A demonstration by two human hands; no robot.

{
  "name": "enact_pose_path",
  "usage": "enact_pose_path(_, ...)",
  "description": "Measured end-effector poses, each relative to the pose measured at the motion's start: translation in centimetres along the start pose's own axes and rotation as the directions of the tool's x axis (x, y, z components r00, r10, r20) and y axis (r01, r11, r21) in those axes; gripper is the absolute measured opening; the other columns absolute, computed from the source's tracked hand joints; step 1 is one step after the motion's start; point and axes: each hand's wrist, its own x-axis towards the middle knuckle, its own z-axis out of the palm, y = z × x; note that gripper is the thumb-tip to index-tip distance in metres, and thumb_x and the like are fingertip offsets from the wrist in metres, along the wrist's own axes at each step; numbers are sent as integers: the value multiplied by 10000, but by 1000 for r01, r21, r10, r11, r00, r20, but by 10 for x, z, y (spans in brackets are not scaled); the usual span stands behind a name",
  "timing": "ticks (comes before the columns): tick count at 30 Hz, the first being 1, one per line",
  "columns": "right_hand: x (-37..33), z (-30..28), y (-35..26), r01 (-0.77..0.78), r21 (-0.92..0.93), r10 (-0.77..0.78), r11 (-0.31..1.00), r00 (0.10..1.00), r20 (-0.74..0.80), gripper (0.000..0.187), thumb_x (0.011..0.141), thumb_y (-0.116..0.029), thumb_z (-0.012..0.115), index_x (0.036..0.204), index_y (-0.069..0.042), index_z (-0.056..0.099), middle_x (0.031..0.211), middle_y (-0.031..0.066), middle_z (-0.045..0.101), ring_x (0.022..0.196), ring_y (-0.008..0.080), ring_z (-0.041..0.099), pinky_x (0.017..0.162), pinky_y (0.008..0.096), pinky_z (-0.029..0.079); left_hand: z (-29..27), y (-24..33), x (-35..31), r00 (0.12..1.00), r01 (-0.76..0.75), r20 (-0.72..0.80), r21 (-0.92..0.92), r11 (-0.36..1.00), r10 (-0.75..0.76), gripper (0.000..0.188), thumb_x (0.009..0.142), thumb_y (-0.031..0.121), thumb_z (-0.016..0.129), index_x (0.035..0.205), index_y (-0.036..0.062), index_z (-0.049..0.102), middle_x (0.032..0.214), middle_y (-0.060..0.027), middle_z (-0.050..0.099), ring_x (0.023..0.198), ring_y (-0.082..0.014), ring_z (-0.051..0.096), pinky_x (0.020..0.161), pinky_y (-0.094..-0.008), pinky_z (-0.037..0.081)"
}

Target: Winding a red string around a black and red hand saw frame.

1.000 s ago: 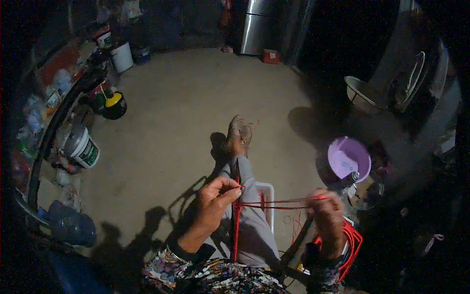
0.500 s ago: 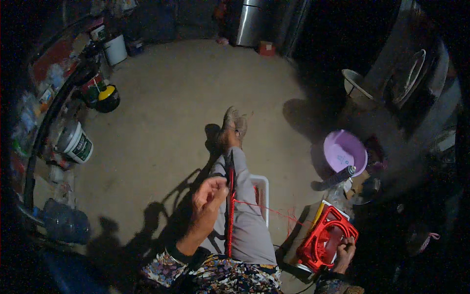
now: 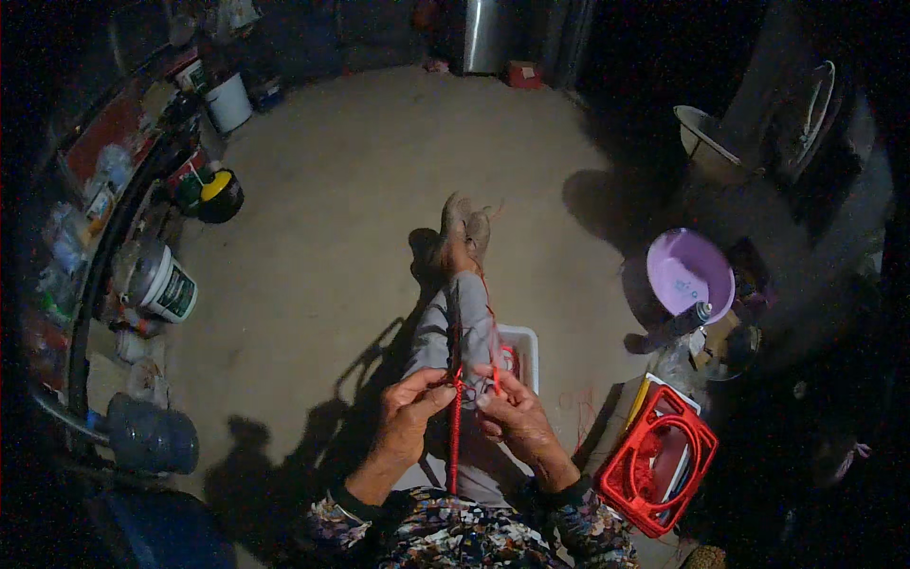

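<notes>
A red braided cord (image 3: pixel 454 446) runs lengthwise over my grey-trousered legs, from my lap toward my shins. At its upper part my left hand (image 3: pixel 409 408) is closed, thumb and forefinger pinching the cord. Just to the right, my right hand (image 3: pixel 517 413) is closed on a thin red thread (image 3: pixel 490 318), part of which trails up toward my feet. The two hands are a short way apart, with the braid's end between them. The exact crossing of thread and braid is too small to make out.
Beside my right leg stands a white basket (image 3: pixel 533 353) with red material inside. To the right sits a red plastic frame (image 3: pixel 697 431) on a box. Beyond it is a purple basin (image 3: pixel 725 284); a white bucket (image 3: pixel 175 289) and water jug (image 3: pixel 152 436) line the left.
My right hand has left the red frame and come over to my lap, where it now grips thread. My left hand has closed on the braid. The view has shifted slightly.
</notes>
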Motion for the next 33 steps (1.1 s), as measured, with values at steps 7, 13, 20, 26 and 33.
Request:
enact_pose_path(7, -13, -8, 1, -51, -3, 51, 999, 998, -47, 116, 887, -184, 607, 879, -75, 570, 633, -49, 484, 522, 42, 429, 462, 192, 343, -4, 2, 4, 990, 88, 106, 16, 996, -89, 299, 867, 158, 589, 1103, -23, 558, 920, -75, 636, 826, -121, 593, 687, -228, 465)
enact_pose_path(13, -40, -28, 0, -2, 216, 46, 976, 979, -197, 96, 849, -155, 600, 814, -94, 535, 640, -34, 459, 535, 42, 425, 464, 199, 362, 0, 24, 10, 880, 402, 316, -98, 911, -354, 356, 930, 239, 510, 1208, 18, 493, 851, -89, 621, 743, -153, 614, 468, -222, 415)
enact_pose_path(20, -38, -28, 5, 0, 177, 43, 984, 970, -240, 153, 825, -193, 593, 758, -98, 494, 638, -22, 426, 507, 83, 422, 462, 226, 369, -2, 17, 16, 869, 443, 312, -145, 885, -384, 311, 921, 230, 511, 1146, 16, 532, 804, -91, 617, 674, -171, 605, 442, -216, 384)
enact_pose_path(26, -34, -17, -1, 54, 192, -4, 980, 968, -251, 230, 793, -226, 592, 711, -127, 402, 584, -31, 314, 460, 103, 346, 422, 256, 275, -1, 15, 15, 885, 434, 279, -207, 877, -372, 264, 910, 234, 523, 1053, 14, 554, 763, -94, 613, 657, -184, 599, 436, -216, 358)
enact_pose_path(33, -37, -21, 5, 41, 175, 11, 984, 959, -282, 162, 782, -151, 592, 698, -104, 463, 605, -13, 389, 466, 95, 379, 433, 242, 320, -3, 5, 15, 913, 376, 255, -223, 899, -319, 265, 901, 229, 521, 1020, -1, 575, 764, -99, 620, 634, -193, 604, 424, -234, 365)
